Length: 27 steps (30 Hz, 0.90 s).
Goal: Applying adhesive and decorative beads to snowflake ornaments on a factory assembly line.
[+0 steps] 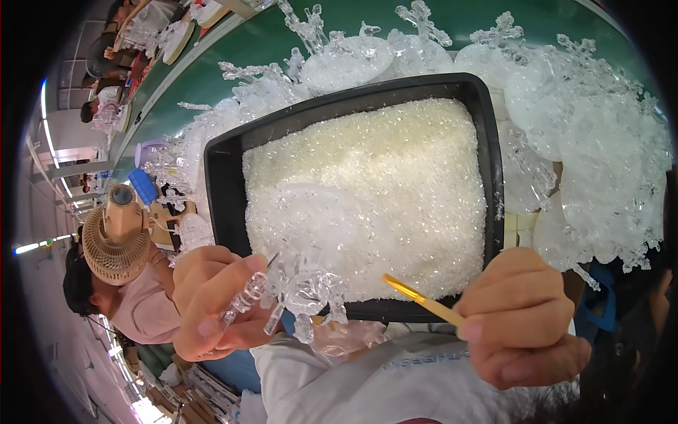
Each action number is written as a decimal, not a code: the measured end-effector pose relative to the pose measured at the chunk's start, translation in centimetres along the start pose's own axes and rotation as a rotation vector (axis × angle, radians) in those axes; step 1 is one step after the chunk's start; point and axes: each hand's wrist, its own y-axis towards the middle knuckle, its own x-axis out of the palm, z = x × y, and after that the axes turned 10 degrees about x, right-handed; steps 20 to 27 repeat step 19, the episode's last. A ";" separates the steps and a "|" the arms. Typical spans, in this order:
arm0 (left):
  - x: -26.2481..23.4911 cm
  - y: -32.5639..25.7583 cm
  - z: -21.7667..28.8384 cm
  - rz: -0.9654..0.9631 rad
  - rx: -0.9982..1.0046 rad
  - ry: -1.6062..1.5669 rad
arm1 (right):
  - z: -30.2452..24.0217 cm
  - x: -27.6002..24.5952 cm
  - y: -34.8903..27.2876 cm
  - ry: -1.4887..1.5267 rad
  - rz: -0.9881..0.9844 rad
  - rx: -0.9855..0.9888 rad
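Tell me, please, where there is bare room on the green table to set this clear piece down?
Bare green table shows only in the strip beyond the black tray, toward the far edge. Clear snowflake pieces crowd the tray's far and right sides, and granules fill the tray.

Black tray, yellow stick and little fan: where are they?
Tray [226,191], head view, left wall.
Stick [417,297], head view, mid shaft.
Fan [116,251], head view, front grille.

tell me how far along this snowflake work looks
Looks done: clear snowflake pieces are heaped around the black tray of white glittery grains. In hand: the left hand holds a clear snowflake piece at the tray's edge; the right hand holds a small brush. What remains can't be judged.
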 end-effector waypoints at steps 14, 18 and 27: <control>3.2 0.1 0.5 0.257 0.133 0.101 | 2.6 -0.3 1.1 0.180 -0.177 -0.172; 3.1 0.0 0.6 0.227 0.177 0.042 | 2.8 -0.2 1.3 0.249 -0.189 -0.178; 3.1 -0.1 0.6 0.214 0.189 0.038 | 2.8 -0.1 1.3 0.225 -0.219 -0.166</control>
